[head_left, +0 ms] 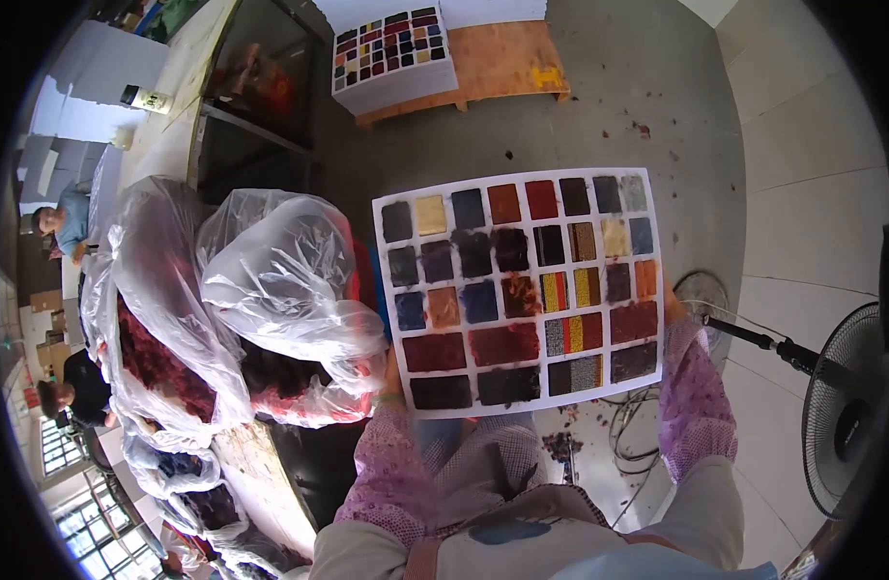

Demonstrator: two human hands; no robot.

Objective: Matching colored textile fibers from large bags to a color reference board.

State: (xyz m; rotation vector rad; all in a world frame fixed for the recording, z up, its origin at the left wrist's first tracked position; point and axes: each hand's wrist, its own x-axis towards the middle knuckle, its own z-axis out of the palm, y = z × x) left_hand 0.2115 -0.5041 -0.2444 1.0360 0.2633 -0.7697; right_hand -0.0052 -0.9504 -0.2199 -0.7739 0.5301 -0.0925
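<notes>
Between my two hands a white swatch board [474,324] is held up in front of my body, slightly tilted. Rows of fuzzy-looking patches cover it, in black, dark blue, dark red, rust and cream, with a few striped in yellow, red and grey. My left hand [392,385] grips its lower left edge, and my right hand [672,307] has the right edge. Most of the fingers are hidden behind the board. Purple patterned sleeve covers show on both forearms.
Clear plastic bags [275,280] of dark red material crowd the table at left. A stack of similar boards [394,77] sits on a wooden pallet [507,72] ahead. To the right stands a black fan [844,416], with cables [630,435] on the floor. Two people are at far left.
</notes>
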